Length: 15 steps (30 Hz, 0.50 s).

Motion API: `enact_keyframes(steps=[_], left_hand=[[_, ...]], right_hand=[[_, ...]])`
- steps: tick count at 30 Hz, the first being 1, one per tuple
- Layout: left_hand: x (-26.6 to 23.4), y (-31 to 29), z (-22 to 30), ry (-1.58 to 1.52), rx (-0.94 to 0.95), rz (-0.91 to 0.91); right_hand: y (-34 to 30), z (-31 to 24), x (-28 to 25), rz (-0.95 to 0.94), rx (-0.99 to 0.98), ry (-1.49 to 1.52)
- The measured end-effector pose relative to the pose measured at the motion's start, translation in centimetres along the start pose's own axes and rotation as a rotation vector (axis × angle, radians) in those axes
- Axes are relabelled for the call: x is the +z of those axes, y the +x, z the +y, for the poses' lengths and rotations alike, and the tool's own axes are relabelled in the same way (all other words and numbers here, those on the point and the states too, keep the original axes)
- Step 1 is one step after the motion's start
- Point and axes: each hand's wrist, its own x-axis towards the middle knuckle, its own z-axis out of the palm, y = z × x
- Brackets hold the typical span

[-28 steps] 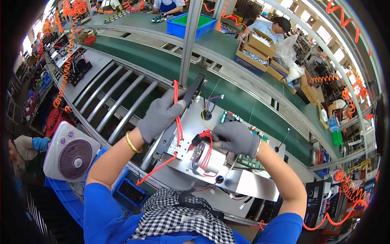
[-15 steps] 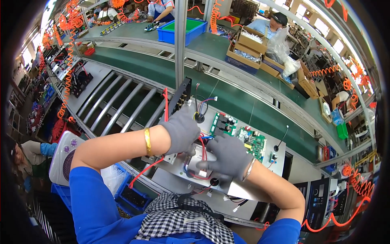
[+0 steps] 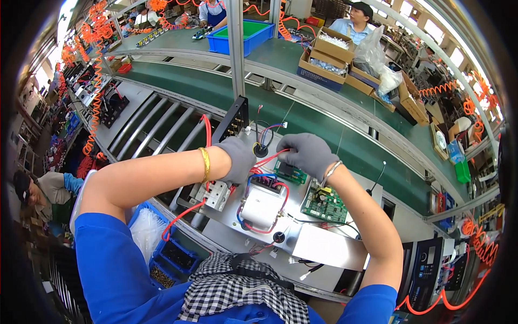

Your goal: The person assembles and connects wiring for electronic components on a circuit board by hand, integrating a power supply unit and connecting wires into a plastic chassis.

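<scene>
In a grey glove, my right hand (image 3: 308, 153) pinches red wires (image 3: 268, 159) above a metal plate (image 3: 232, 216). The wires run left toward my left hand (image 3: 238, 160), also gloved in grey. Its fingers curl down and what they hold is hidden. Below the hands sits a white box-shaped component (image 3: 261, 209) looped by red and blue wires. A white block (image 3: 217, 194) with a red cable stands left of it. Green circuit boards (image 3: 326, 206) (image 3: 291, 171) lie on the right part of the plate. A black upright panel (image 3: 233, 120) stands behind my left hand.
Metal rollers (image 3: 156, 127) extend to the left. A blue bin (image 3: 183, 270) with small parts is at lower left. An aluminium post (image 3: 236, 48) rises ahead. Cardboard boxes (image 3: 324, 67) and a blue tray (image 3: 226, 46) stand on the far shelf. Co-workers sit beyond.
My right hand has moved up and away from the white component, drawing red wires with it. My left hand has shifted slightly left, uncovering the component and the white block.
</scene>
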Motion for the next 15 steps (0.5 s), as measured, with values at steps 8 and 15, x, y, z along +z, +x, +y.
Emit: enact_keyframes(steps=[8, 15], left_hand=[[-1.8, 1.4, -1.4, -0.464, 0.121, 0.204], [-3.3, 4.5, 0.6, -0.736, 0.067, 0.228]], right_hand=[[-0.7, 3.1, 0.8, -0.053, 0.136, 0.58], [-3.2, 3.7, 0.3, 0.069, 0.169, 0.567]])
